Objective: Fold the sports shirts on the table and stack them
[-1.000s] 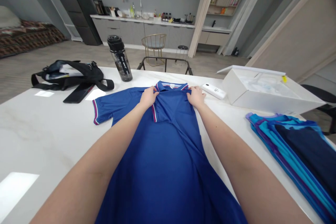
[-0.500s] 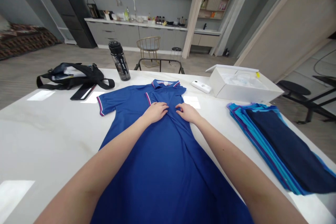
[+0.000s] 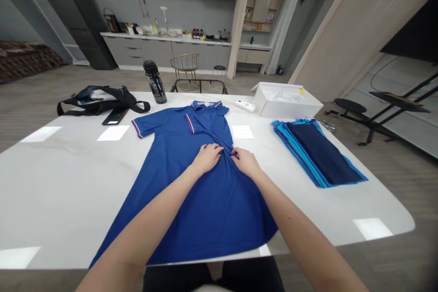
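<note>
A blue polo shirt (image 3: 201,210) lies on the white table, its collar at the far end and its hem by the near edge. Its right sleeve, with red and white trim, is folded inward over the body; the left sleeve points out to the side. My left hand (image 3: 208,157) rests on the shirt's middle, fingers curled on the cloth. Just right of it, my right hand (image 3: 245,160) pinches the shirt's right edge, where the fabric bunches into creases between the two hands.
On the right sits a stack of folded clothes (image 3: 315,153), with a white open box (image 3: 285,102) behind it and a white device (image 3: 245,106) beside the box. A black bottle (image 3: 155,84), a black bag (image 3: 99,100) and a phone (image 3: 115,116) stand or lie at the back left of the table (image 3: 61,182).
Both hands have moved down the shirt toward the hem, and the right side is drawn further inward. The view has shifted, showing the table's near edge.
</note>
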`<state>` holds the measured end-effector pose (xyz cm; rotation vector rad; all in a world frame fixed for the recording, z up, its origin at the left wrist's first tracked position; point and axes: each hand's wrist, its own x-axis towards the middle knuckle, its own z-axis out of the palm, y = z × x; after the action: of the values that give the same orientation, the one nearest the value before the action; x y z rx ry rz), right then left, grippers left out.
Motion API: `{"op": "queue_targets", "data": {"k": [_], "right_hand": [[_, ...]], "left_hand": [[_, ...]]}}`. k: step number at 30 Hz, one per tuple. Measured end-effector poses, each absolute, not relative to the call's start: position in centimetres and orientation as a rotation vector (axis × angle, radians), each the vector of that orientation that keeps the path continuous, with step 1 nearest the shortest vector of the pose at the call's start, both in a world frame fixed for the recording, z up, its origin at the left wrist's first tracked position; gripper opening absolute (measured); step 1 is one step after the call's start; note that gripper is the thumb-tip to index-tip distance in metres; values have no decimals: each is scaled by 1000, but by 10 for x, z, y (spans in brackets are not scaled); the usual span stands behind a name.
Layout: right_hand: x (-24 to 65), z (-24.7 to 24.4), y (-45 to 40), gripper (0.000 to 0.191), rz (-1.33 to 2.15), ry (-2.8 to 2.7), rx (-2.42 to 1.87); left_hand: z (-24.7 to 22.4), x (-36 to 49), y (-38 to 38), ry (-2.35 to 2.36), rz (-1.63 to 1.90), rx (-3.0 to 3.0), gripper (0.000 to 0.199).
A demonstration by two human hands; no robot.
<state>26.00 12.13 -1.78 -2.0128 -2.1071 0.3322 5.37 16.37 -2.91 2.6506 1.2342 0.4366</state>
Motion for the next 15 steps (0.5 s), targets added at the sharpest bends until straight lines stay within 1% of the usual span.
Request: {"op": "queue_targets", "data": {"k": [3,5,9,12,15], "right_hand": [[267,-12,90,27,328,-2039,-2198],[276,-9,68,29,342,-2049,-2245],[289,-7,24,29,341,-2094,-2239],[286,-4,-4,30,257,-2134,-2197],[276,3,-28,26,176,-2178,-2129]], "left_hand": [[-28,61,128,1217,438,2626,39],[-27,66,106,1203,444,2615,39],[-23,78,72,1208,449,2618,43],[-15,88,54,1172,429,2658,45],[-6,96,40,1091,404,2715,43]]}}
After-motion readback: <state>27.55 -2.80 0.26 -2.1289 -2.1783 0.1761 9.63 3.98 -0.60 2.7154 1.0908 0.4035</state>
